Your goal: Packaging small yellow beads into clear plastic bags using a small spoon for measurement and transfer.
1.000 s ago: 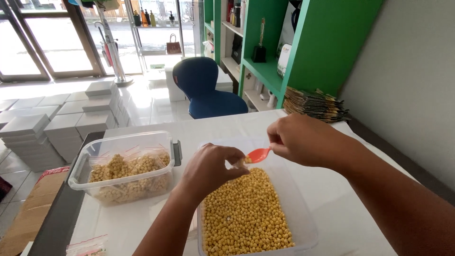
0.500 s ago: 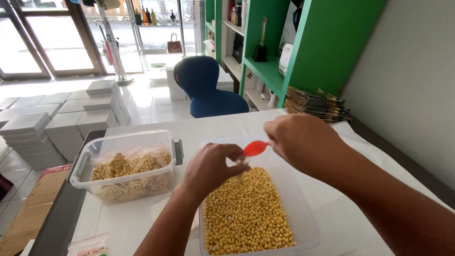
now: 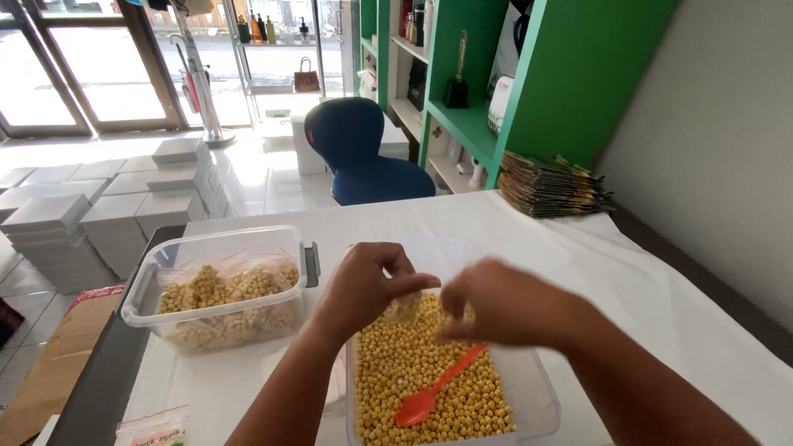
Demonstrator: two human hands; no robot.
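Both hands over the chickpea tub, small bag pinched.

I see the left hand (image 3: 361, 285) pinching a small clear bag (image 3: 402, 307) above the tub of chickpeas (image 3: 429, 376); right hand (image 3: 500, 301), at its 3 o'clock, hovers loosely curled, empty. Orange spoon (image 3: 436, 388) lies at 6 o'clock.

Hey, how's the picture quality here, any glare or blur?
Head view: daylight blows out the glass doors and the floor; the right hand is motion-blurred, the left hand sharper; the orange spoon and the chickpeas stay clear.
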